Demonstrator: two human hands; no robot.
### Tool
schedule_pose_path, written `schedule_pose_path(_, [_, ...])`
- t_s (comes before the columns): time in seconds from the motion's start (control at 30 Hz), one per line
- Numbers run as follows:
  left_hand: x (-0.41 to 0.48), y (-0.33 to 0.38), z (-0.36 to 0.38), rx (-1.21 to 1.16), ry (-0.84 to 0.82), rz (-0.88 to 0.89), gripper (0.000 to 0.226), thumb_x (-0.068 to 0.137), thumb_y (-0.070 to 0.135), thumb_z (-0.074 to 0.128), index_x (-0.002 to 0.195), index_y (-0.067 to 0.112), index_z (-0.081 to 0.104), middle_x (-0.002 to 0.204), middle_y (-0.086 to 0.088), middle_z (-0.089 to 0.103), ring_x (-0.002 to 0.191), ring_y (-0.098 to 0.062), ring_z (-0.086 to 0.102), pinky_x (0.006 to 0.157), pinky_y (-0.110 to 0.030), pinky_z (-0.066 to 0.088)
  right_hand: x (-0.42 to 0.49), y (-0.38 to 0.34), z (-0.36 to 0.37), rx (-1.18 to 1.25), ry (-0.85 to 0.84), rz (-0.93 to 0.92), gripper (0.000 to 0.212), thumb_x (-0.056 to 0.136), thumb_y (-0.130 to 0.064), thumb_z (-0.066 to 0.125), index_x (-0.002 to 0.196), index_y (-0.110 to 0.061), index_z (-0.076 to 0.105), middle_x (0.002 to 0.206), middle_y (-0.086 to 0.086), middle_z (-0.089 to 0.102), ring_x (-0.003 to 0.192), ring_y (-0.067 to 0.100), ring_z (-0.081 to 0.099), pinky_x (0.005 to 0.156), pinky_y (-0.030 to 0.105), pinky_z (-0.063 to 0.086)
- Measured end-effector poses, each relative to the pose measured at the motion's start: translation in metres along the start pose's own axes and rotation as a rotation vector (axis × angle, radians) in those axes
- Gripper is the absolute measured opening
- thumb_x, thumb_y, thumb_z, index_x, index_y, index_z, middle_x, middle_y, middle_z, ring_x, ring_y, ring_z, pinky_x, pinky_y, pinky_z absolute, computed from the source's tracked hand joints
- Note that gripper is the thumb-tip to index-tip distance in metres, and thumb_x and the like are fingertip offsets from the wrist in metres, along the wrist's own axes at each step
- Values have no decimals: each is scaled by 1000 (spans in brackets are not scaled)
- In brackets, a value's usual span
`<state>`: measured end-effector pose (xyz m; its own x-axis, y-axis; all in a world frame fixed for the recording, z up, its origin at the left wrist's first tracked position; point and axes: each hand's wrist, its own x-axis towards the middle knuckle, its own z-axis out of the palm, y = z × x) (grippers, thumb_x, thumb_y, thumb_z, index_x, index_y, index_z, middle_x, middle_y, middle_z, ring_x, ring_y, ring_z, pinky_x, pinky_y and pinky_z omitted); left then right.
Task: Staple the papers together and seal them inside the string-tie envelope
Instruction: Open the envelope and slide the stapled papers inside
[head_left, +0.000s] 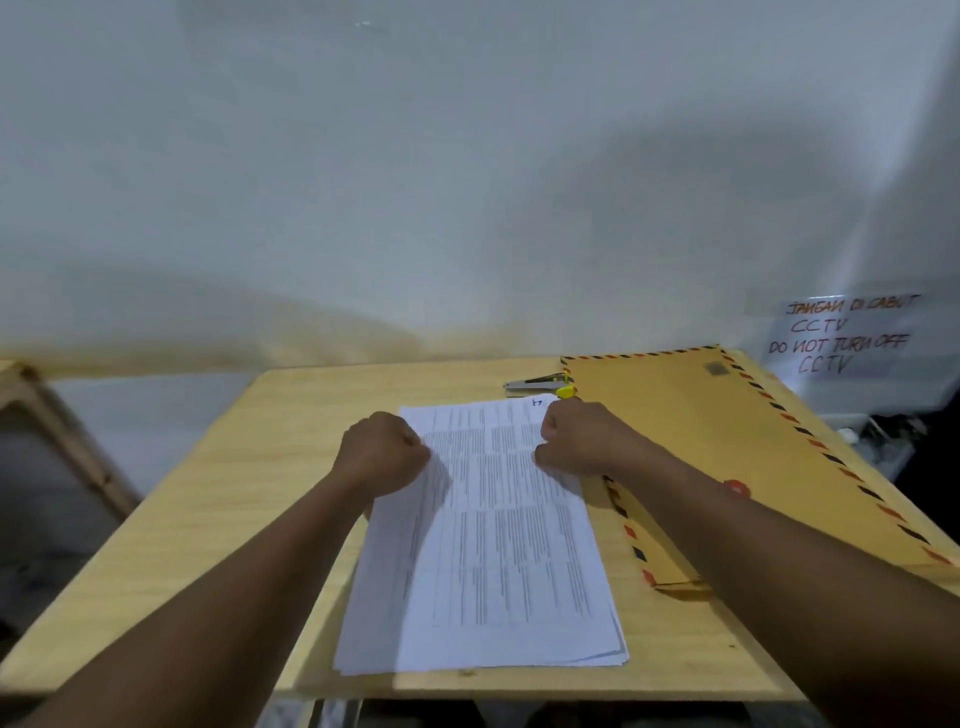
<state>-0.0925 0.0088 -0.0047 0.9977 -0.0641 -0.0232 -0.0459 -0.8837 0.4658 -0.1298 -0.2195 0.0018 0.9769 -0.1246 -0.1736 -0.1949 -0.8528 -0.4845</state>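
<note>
A stack of printed white papers (498, 540) lies lengthwise in the middle of the wooden table (218, 499). My left hand (382, 449) is curled round the stack's left edge near its far end. My right hand (576, 436) is curled round the right edge opposite it. A brown envelope (727, 441) with a red-and-blue striped border lies to the right of the papers, under my right forearm, and its red string-tie button (736, 488) shows beside the arm. A metal stapler (537, 385) with a yellow part rests just beyond the papers.
A white wall rises right behind the table. A handwritten CCTV notice (847, 335) hangs at the right. Part of a wooden frame (62, 441) stands to the left of the table. Dark clutter sits past the table's right edge.
</note>
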Motion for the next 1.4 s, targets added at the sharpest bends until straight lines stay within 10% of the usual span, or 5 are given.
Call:
schedule_pose_path(0.23, [1, -19, -7, -505, -1, -119, 10, 80, 20, 81, 80, 13, 74, 81, 2, 66, 77, -18, 59, 66, -24, 44, 12, -7, 19, 376, 169, 98, 18, 80, -6, 61, 92, -19, 60, 119, 12, 50, 87, 28, 57, 49, 23, 44])
schedule_pose_path(0.57, [5, -28, -13, -768, -42, -33, 27, 91, 5, 68, 112, 21, 73, 123, -6, 62, 102, -21, 66, 92, -34, 55, 24, -27, 16, 730, 149, 44, 22, 84, 8, 59, 80, -13, 65, 85, 19, 60, 64, 27, 42, 56, 37, 35])
schedule_pose_path(0.7, [2, -30, -18, -819, -24, 15, 28, 96, 0, 58, 110, 18, 74, 118, 6, 64, 110, -10, 59, 92, -23, 45, 23, -35, 7, 800, 155, 26, 19, 83, 6, 62, 80, -11, 69, 113, 32, 64, 90, 52, 64, 83, 73, 49])
schedule_pose_path(0.87, [14, -20, -37, -977, 253, 27, 38, 97, -5, 48, 115, 18, 73, 108, 16, 62, 91, 6, 58, 65, 2, 41, 10, -36, -34, 749, -22, -48, 11, 88, -14, 68, 97, -20, 71, 107, 9, 69, 83, 26, 60, 73, 41, 38])
schedule_pose_path(1.4, [64, 137, -90, -1178, 202, 271, 39, 94, -2, 51, 110, 24, 74, 114, 10, 67, 93, -9, 63, 82, -22, 50, -70, 5, -102, 1020, -331, 119, 91, 60, -69, 78, 140, -50, 39, 101, 22, 62, 81, 36, 66, 61, 37, 52])
